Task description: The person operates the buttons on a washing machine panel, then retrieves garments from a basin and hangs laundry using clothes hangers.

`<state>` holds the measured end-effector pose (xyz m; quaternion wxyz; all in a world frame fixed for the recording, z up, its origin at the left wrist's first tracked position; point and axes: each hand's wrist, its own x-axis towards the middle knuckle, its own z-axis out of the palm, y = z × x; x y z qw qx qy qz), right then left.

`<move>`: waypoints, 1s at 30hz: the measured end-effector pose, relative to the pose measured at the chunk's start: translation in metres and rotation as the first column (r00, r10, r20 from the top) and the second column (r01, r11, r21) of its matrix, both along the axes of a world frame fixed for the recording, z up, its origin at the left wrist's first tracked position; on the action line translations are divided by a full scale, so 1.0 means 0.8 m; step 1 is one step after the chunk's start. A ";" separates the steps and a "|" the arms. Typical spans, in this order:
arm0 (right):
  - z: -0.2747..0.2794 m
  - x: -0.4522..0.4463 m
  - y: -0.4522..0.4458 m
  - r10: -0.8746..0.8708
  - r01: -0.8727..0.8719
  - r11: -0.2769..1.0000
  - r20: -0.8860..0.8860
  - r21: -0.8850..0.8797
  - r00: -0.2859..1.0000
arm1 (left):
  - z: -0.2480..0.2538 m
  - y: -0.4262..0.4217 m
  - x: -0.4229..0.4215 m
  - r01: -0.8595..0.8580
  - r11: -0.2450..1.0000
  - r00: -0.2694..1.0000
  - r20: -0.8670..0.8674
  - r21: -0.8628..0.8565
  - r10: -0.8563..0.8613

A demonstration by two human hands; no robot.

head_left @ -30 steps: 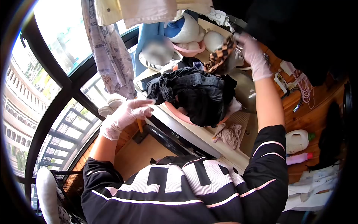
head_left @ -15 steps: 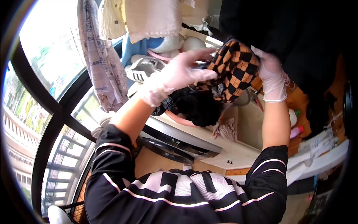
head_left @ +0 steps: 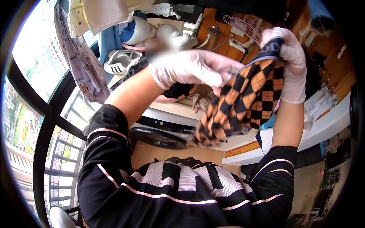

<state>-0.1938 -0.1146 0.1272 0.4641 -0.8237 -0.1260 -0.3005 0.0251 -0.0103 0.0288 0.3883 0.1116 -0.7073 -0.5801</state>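
Note:
Orange-and-black checked boxer shorts hang between my gloved hands, with a dark lettered waistband at the top. My right hand, in a thin whitish glove, is closed round the waistband at the upper right. My left hand, gloved the same way, is at the other end of the waistband, thumb and fingers on the cloth edge; its fingertips are partly hidden. The legs of the shorts hang down in front of the white counter. Below my left forearm, dark clothes lie in a pinkish basin.
A washing machine with its round door open stands below the counter. White sneakers and plush toys lie at the back left. Clothes hang by the window. A striped cloth lies by the basin.
The checked shorts have been lifted from above the basin and moved right and nearer to me. My right hand now grips the waistband, and my left hand has closed on the cloth. My view has turned right.

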 end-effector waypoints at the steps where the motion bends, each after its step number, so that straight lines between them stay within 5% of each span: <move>1: -0.003 -0.006 0.006 -0.010 0.010 1.000 -0.026 0.008 1.000 | -0.005 0.000 -0.028 0.082 0.995 0.993 -0.092 0.049 -0.077; 4: -0.003 -0.037 0.002 0.144 -0.134 0.989 -0.250 0.054 0.958 | -0.030 -0.009 -0.097 0.182 0.976 0.913 -0.389 0.121 -0.122; 6: -0.010 -0.067 -0.002 0.097 -0.105 0.994 -0.240 -0.024 0.966 | -0.039 -0.015 -0.125 0.110 0.975 0.916 -0.401 0.190 -0.025; 8: -0.015 -0.095 -0.005 0.093 -0.111 0.990 -0.192 -0.090 0.977 | -0.047 -0.009 -0.151 0.105 0.978 0.951 -0.305 0.178 -0.047; 9: -0.017 -0.109 -0.007 0.085 -0.105 0.988 -0.170 -0.114 0.982 | -0.046 0.007 -0.175 0.052 0.943 0.978 -0.209 0.328 0.019; 11: -0.021 -0.140 -0.011 0.067 -0.088 0.986 -0.154 -0.140 0.986 | -0.064 0.012 -0.190 -0.015 0.934 0.995 0.097 0.357 -0.021; 12: -0.018 -0.157 -0.018 0.062 -0.095 0.980 -0.182 -0.177 0.981 | -0.067 0.016 -0.194 -0.076 0.932 0.960 0.279 0.354 -0.027; 13: -0.014 -0.173 -0.024 0.057 -0.102 0.971 -0.209 -0.214 0.976 | -0.083 0.016 -0.203 -0.023 0.955 0.967 0.248 0.296 -0.054; 15: -0.014 -0.207 -0.031 0.028 -0.074 0.977 -0.225 -0.201 0.974 | -0.120 0.021 -0.185 -0.177 0.933 0.894 0.447 0.313 0.020; 18: -0.017 -0.260 -0.042 -0.067 0.005 0.983 -0.337 -0.184 0.939 | -0.098 0.050 -0.157 -0.379 0.920 0.536 0.833 0.095 0.135; 20: -0.028 -0.271 -0.032 -0.302 0.137 0.941 -0.583 -0.309 0.755 | -0.085 0.062 -0.123 -0.329 0.868 0.375 0.791 -0.373 0.483; 21: -0.044 -0.277 -0.019 -0.425 0.280 0.905 -0.642 -0.320 0.639 | -0.067 0.064 -0.120 -0.366 0.831 0.132 0.861 -0.418 0.491; 22: -0.048 -0.275 -0.011 -0.543 0.270 0.840 -0.740 -0.471 0.397 | -0.047 0.070 -0.121 -0.387 0.792 -0.121 0.877 -0.472 0.464; 24: -0.110 -0.269 -0.021 -0.698 -0.035 0.689 -0.676 -0.724 0.235 | -0.029 0.083 -0.128 -0.315 0.721 -0.319 0.785 -0.617 0.531; 25: -0.132 -0.269 -0.019 -0.749 -0.087 0.621 -0.623 -0.779 0.225 | -0.022 0.092 -0.136 -0.233 0.673 -0.314 0.709 -0.702 0.631; 26: -0.142 -0.269 -0.017 -0.798 -0.140 0.545 -0.563 -0.827 0.217 | 0.005 0.094 -0.167 -0.259 0.718 -0.501 0.725 -0.646 0.472; 27: -0.139 -0.271 -0.015 -0.819 -0.048 0.532 -0.529 -0.845 0.221 | 0.004 0.100 -0.164 -0.376 0.646 -0.527 0.727 -0.665 0.441; 28: -0.134 -0.278 -0.017 -0.829 0.085 0.411 -0.333 -0.908 0.449 | 0.004 0.106 -0.159 -0.483 0.558 -0.549 0.730 -0.675 0.407; 29: -0.129 -0.289 -0.022 -0.777 0.246 0.306 -0.092 -0.920 0.623 | 0.022 0.118 -0.170 -0.373 0.481 -0.551 0.607 -0.793 0.573; 30: -0.122 -0.291 -0.015 -0.803 0.298 0.221 0.000 -0.929 0.596 | 0.042 0.129 -0.179 -0.261 0.374 -0.529 0.455 -0.890 0.716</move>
